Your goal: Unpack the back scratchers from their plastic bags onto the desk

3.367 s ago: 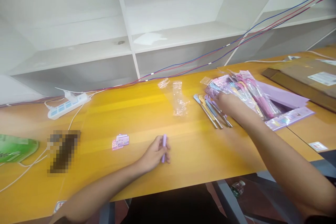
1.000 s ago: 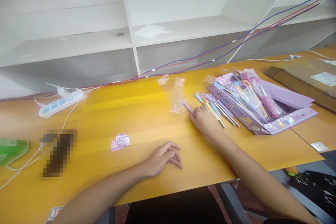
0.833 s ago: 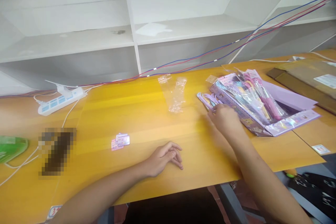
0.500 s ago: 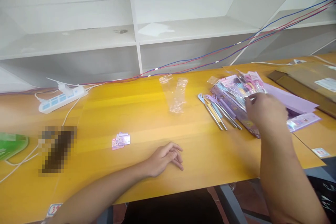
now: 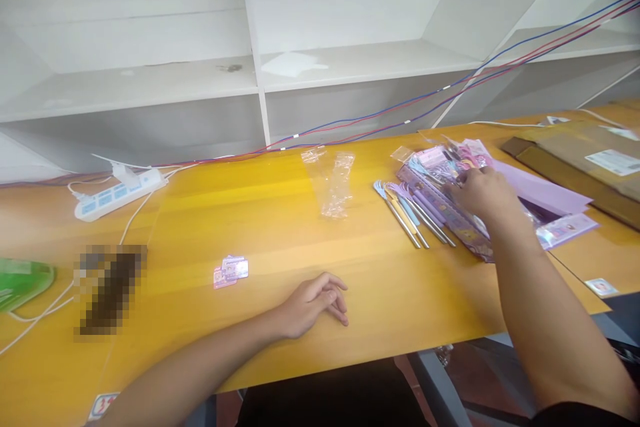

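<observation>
in among the bagged packets (image 5: pixel 469 152) with the right hand (image 5: pixel 486 193)

bent downward at the fingers, right over the packets; cannot tell whether pinching one or merely touching, with the fingertips partly hidden. beneath and just beyond them, bagged packets piled inside the purple box (image 5: pixel 465 230); middle of the pile covered by the hand, nearer part by the wrist. to the right of the hand, a lilac flap (image 5: pixel 545 190). just outside the box's left wall, loose sticks (image 5: pixel 409 212) with coloured, curled heads.

slack on the table (image 5: pixel 280 233), well apart from the box, with fingers half curled around nothing: the left hand (image 5: pixel 316 303). farther left, printed cards (image 5: pixel 234 269); toward the back, clear wrappers (image 5: pixel 339 190). outermost, a white power strip (image 5: pixel 120 195) and, to the right, flat cardboard (image 5: pixel 565 143).

packets: coloured heads toward the back, long axes mostly hidden. loose sticks: heads back and left, silver ends near and right, roughly parallel, slanting.
</observation>
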{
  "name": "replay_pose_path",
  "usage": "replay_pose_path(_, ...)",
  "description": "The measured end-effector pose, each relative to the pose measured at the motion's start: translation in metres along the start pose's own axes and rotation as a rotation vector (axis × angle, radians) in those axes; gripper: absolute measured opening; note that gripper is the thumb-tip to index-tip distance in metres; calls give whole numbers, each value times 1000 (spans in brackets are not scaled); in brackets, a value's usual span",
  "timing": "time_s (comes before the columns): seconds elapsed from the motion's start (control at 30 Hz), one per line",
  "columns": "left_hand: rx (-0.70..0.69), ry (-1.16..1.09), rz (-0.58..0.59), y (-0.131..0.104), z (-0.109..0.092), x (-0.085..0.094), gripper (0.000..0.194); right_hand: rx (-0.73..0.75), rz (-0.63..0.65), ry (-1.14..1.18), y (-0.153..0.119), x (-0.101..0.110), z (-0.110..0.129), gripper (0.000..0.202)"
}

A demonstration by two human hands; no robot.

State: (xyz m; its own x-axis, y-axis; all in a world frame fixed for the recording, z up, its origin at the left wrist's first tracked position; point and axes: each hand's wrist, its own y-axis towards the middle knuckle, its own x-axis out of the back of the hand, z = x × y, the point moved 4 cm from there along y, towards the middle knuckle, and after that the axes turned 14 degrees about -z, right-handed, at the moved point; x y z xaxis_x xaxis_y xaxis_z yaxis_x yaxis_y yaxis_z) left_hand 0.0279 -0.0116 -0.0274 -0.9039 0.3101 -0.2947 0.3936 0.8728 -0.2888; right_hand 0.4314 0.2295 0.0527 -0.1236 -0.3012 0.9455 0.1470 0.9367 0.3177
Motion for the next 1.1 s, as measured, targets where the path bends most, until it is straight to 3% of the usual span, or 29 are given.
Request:
replay_pose_path(0.13,6,6,3,0,-2,0,51,-55,-160,105,-2,-1,-3,44)
replay_pose_path(0.27,2,0,0,1,1,0,52,-255,-331,167,2,15,-8,31)
replay_pose_path(0.37,-1,-46,2,2,6,1,50,-350,-501,241,-6,56,-5,26)
replay_pose_path(0.47,-69,-122,-24,4,3,4,45,-284,-633,468,-36,108,24,27)
replay_pose_path(0.5,-118,-144,-65,6,-1,8,42,-237,-604,602,-52,119,42,30)
replay_pose_path(0.53,-174,-168,-123,8,-6,13,41,-182,-483,766,-69,124,65,36)
replay_pose_path(0.57,-227,-195,-189,11,-11,19,41,-126,-293,939,-89,122,93,46)
replay_pose_path(0.63,-302,-264,-309,17,-23,33,47,62,242,1229,-138,103,159,54)
replay_pose_path(0.7,-322,-320,-414,23,-31,48,53,158,520,1395,-184,80,214,47)
replay_pose_path(0.77,-307,-333,-548,27,-35,63,52,250,633,1429,-212,59,253,44)
replay_pose_path(0.83,-287,-323,-678,26,-34,76,49,388,654,1355,-221,47,275,40)
replay_pose_path(0.9,-276,-312,-749,25,-31,83,49,505,562,1216,-211,42,283,34)
replay_pose_path(0.97,-251,-298,-747,25,-25,85,53,532,332,1090,-190,41,281,34)
replay_pose_path(1.03,-203,-272,-685,28,-19,83,54,576,59,1041,-174,40,277,29)
replay_pose_path(1.1,-157,-241,-595,31,-13,80,54,726,-145,1041,-169,37,278,24)
